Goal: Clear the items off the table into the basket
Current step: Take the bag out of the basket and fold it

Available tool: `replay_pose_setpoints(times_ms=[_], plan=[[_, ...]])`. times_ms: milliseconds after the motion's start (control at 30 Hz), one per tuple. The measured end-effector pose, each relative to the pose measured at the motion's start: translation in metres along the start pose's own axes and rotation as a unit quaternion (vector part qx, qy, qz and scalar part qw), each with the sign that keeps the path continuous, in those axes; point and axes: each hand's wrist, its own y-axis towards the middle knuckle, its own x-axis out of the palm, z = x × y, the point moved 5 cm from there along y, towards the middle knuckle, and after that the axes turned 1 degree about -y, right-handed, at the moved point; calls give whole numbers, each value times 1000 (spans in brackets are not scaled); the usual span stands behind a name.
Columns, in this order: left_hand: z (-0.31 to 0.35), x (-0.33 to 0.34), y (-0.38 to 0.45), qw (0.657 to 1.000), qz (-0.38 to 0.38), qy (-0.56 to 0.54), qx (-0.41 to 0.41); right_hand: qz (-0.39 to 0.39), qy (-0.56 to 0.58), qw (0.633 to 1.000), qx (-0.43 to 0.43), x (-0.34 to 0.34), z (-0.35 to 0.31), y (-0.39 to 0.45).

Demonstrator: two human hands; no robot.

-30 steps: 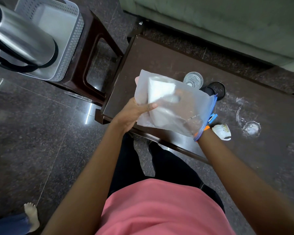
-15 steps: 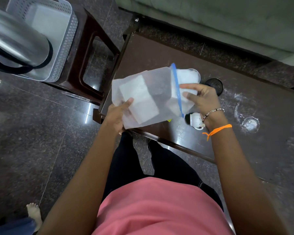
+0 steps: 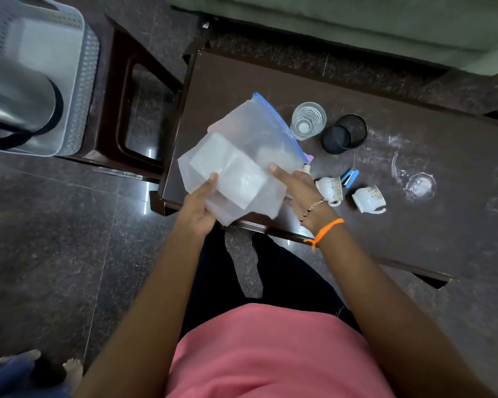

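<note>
Right now I see both hands on a translucent zip bag point(image 3: 242, 156), held above the near left corner of the dark table point(image 3: 414, 225). The left hand point(image 3: 197, 209) grips its lower edge, thumb on top and fingers underneath. The right hand point(image 3: 295, 185) holds the bag's right side, thumb pressed flat on the plastic; its other fingers are behind the bag, so I cannot tell how they curl. The bag's blue zip strip runs along its upper right edge, and pale folded contents show through.

On the table beyond the bag stand a clear glass point(image 3: 308, 120) and, just beside it, a black mesh cup point(image 3: 344, 133). Nearer me lie two white teacups point(image 3: 368, 199) on their sides with a blue stapler point(image 3: 350, 177) between them. The grey basket point(image 3: 78, 81) sits on a stool point(image 3: 133, 110) left of the table, with a steel kettle point(image 3: 15, 101) blurred in front of it.
</note>
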Motion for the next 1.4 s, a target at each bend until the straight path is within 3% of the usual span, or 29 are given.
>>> replay_pose_setpoints(times_ms=[67, 133, 200, 267, 333, 433, 500, 567, 633, 733, 767, 867, 933, 1133, 1300, 1400], plan=[[-4, -5, 2, 999, -4, 32, -20, 76, 101, 991, -46, 4, 2, 9], [0, -14, 2, 997, -4, 79, -21, 108, 59, 991, -53, 3, 5, 15], [13, -29, 6, 979, 48, 200, 12, 87, 4, 995, -42, -1, 9, 18], [31, -43, 12, 931, 94, 345, 66, 26, -25, 999, -32, -3, 12, 17], [39, -39, 22, 897, 32, 433, 83, -23, -23, 999, -26, -3, 18, 16], [28, -21, 29, 872, -103, 476, 57, -64, 7, 997, 32, -2, 32, 18], [21, -14, 30, 868, -156, 468, 63, -37, 27, 996, 79, -6, 43, 22], [15, -15, 31, 854, -181, 483, 75, 43, 11, 993, 113, -20, 56, 29], [13, -17, 31, 810, -177, 549, 104, 104, -25, 984, 141, -32, 69, 33], [14, -19, 34, 708, -110, 679, 159, 136, -87, 973, 166, -36, 79, 36], [15, -21, 36, 693, -84, 694, 175, 147, -117, 968, 168, -37, 80, 38], [22, -24, 44, 706, -24, 679, 200, 185, -139, 960, 156, -44, 78, 42], [25, -23, 51, 726, -27, 659, 195, 206, -128, 959, 149, -52, 75, 44], [25, -6, 75, 900, -12, 414, 135, 287, -86, 950, 90, -87, 62, 40], [15, 30, 106, 973, -19, 209, 94, 301, -85, 949, 41, -103, 57, 39], [12, 49, 130, 983, -18, 172, 68, 294, -68, 953, 34, -104, 58, 39]])
